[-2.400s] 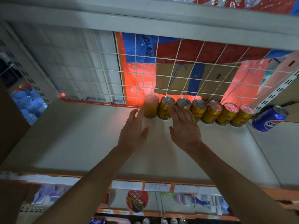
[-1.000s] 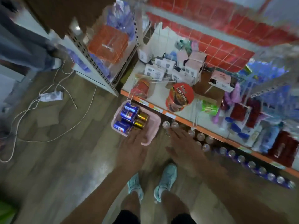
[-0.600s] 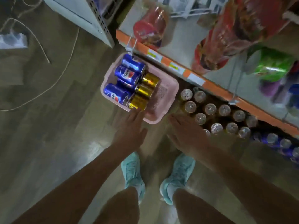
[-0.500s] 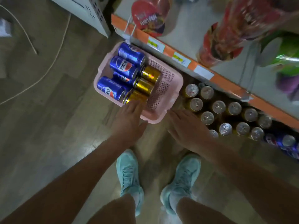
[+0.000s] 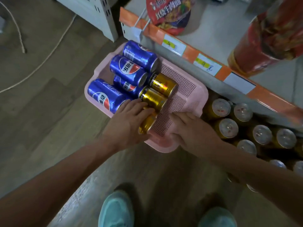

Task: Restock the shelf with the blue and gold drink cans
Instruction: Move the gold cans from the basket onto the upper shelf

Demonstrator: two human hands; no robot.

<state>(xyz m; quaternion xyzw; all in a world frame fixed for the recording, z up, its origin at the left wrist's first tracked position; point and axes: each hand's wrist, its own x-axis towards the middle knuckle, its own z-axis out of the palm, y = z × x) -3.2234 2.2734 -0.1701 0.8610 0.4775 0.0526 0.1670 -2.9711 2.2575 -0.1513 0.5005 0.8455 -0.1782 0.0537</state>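
**Item 1.** Shelf (image 5: 221, 28), orange-edged, overhanging the far side of the basket. Risk: if you raised a can straight up, the can or your knuckles could have struck that edge.

**Item 2.** Pink basket (image 5: 180, 89), on the floor below the shelf, with its mesh bottom partly bare. Your right hand (image 5: 193, 130) lay on its near right corner. I could not tell whether the fingers hooked the rim or merely pressed on it. Risk: weight on that corner could have tipped or skidded so light a tray and set its load rolling.

**Item 3.** Standing cans (image 5: 227, 128), on the lowest tier, just beside the basket's right wall and next to your right forearm. Risk: a careless sweep of that arm would likely have toppled several.

**Item 4.** 4 blue cans (image 5: 129, 69), all on their sides at the basket's left, 1 riding on top of others. Risk: a jolt could have brought the top can down.

**Item 5.** 3 gold cans (image 5: 153, 98), on their sides in a close column right of the blue ones. Your left hand (image 5: 127, 123) was wrapped over the near gold can (image 5: 146, 126), fingers curled round its body. Whether it had left the mesh I could not tell. Risk: the middle one lay against it and would probably have rolled into the gap. A smooth wall held from above could also have slipped.

**Item 6.** Cable (image 5: 41, 63), on the floor, well apart to the left. Risk: a trip, only if you stepped that way
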